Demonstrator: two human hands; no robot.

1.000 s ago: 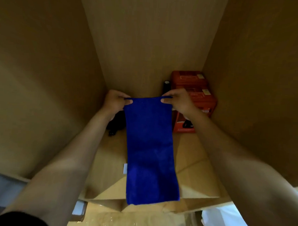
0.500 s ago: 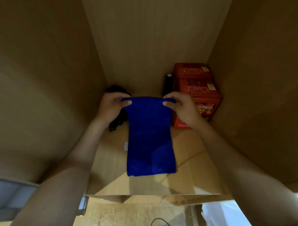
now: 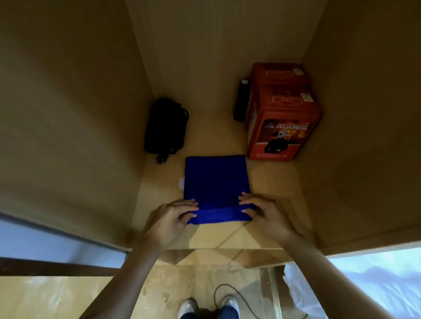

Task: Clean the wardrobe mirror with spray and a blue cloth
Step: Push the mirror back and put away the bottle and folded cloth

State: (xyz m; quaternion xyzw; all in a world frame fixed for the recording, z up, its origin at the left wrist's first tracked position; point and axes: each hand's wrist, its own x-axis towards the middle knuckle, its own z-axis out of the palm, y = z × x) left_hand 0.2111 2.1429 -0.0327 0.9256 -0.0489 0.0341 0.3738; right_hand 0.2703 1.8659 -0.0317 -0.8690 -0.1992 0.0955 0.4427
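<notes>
A: Wooden panels fill most of the head view: a tan wardrobe compartment (image 3: 220,52) with side walls running up the left and right of the frame and a pale shelf floor (image 3: 212,135) at the middle.

B: And the task's thing?

A: At centre frame the blue cloth (image 3: 215,183) lies flat on the shelf floor, folded to a neat rectangle, with a thicker doubled edge along its near side. A small white tag (image 3: 181,183) pokes out at its left edge.

B: What are the hands doing?

A: Just below centre, the left hand (image 3: 171,220) has its fingers curled onto the cloth's near left corner, thumb at the folded edge. The right hand (image 3: 264,215) mirrors it on the near right corner, fingers spread narrowly over the fabric. Both touch the cloth; whether they pinch the fold or only press on it, I cannot tell.

B: Anything else on the shelf?

A: Upper right of centre stand two orange boxes (image 3: 280,114), one behind the other, against the right wall. A dark cylinder (image 3: 241,100) stands just beside them on the left. Left of centre, a black pouch (image 3: 165,126) rests against the left wall, apart from the cloth.

B: And lower down?

A: At the bottom edge, two white shoes (image 3: 209,307) on a glossy floor, with a thin black cable (image 3: 247,306) looping beside them.
</notes>
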